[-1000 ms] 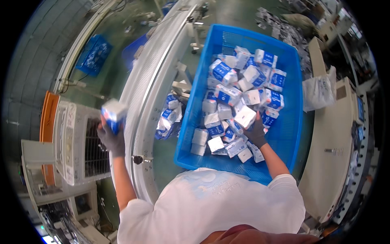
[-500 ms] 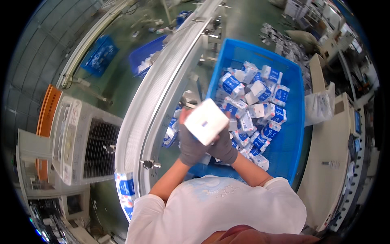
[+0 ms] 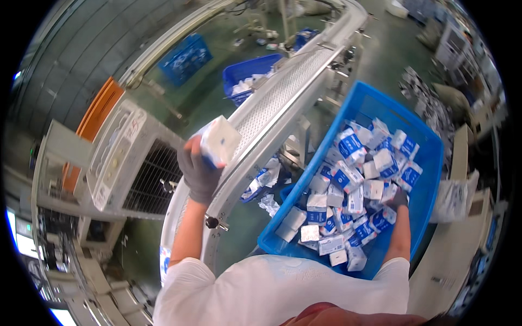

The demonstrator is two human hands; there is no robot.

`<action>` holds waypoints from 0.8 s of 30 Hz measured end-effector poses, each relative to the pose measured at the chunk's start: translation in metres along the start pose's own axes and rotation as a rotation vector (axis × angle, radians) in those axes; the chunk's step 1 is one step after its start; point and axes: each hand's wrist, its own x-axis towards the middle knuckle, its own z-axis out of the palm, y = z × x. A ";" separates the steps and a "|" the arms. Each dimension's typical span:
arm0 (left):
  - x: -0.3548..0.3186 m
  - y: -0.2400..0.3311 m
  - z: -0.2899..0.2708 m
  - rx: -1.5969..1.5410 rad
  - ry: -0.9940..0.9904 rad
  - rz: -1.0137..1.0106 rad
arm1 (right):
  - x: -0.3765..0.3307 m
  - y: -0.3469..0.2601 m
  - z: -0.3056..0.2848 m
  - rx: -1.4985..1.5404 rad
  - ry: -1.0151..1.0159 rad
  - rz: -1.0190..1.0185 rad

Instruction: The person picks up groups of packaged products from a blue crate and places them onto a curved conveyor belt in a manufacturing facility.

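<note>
My left hand (image 3: 199, 173), in a grey glove with bare fingertips, grips a white and blue tissue pack (image 3: 222, 140) from its left side. It holds the pack over the conveyor belt (image 3: 266, 111), white end facing up. On the right, my right hand (image 3: 400, 199), also gloved, reaches into a large blue crate (image 3: 429, 179). The hand is against a tissue pack (image 3: 388, 192) there; its fingers are mostly hidden, so a grip cannot be made out. Several more tissue packs (image 3: 347, 176) lie jumbled in the crate.
A metal rail (image 3: 283, 130) edges the curved conveyor. A knob (image 3: 213, 222) juts from its near side. Beyond stand a blue bin (image 3: 237, 76) and another blue crate (image 3: 185, 58). Left is a white-framed machine with a grille (image 3: 155, 179). A clear plastic bag (image 3: 454, 198) hangs right of the crate.
Both hands were together around one pack in front of me. The left has carried it left over the conveyor; the right has let go and moved into the crate. The view has shifted.
</note>
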 end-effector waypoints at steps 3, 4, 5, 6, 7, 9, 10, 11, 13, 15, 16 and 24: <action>-0.030 -0.035 0.008 0.101 -0.520 -0.241 | -0.002 0.017 0.011 -0.153 0.022 0.071; -0.052 -0.051 0.006 0.080 -0.690 -0.367 | -0.009 0.003 0.003 -0.158 0.026 0.083; -0.084 -0.074 0.006 0.013 -0.757 -0.439 | -0.018 -0.020 -0.014 -0.131 0.025 0.050; -0.090 -0.082 0.000 -0.008 -0.916 -0.490 | -0.029 -0.031 -0.032 -0.112 0.033 -0.089; -0.122 -0.095 -0.003 0.070 -0.611 -0.265 | -0.015 -0.004 -0.013 -0.165 0.086 -0.134; -0.093 -0.039 -0.021 0.121 -0.471 -0.260 | -0.028 -0.025 -0.035 -0.133 0.062 -0.160; -0.084 -0.015 -0.024 0.010 -0.477 -0.308 | -0.038 -0.035 -0.041 -0.077 0.148 -0.195; -0.083 0.008 -0.024 -0.083 -0.478 -0.365 | -0.048 -0.044 -0.039 0.070 0.223 -0.188; -0.089 0.063 -0.004 -0.613 -0.561 -0.496 | -0.076 -0.080 -0.051 0.442 0.347 -0.220; -0.082 0.133 0.016 -1.220 -0.889 -0.775 | -0.111 -0.133 -0.072 0.908 0.404 -0.448; -0.090 0.157 0.034 -1.178 -0.942 -0.461 | -0.125 -0.154 -0.078 1.025 0.414 -0.547; -0.042 0.175 0.071 -1.172 -0.420 -0.703 | -0.203 -0.290 -0.067 0.623 0.714 -0.922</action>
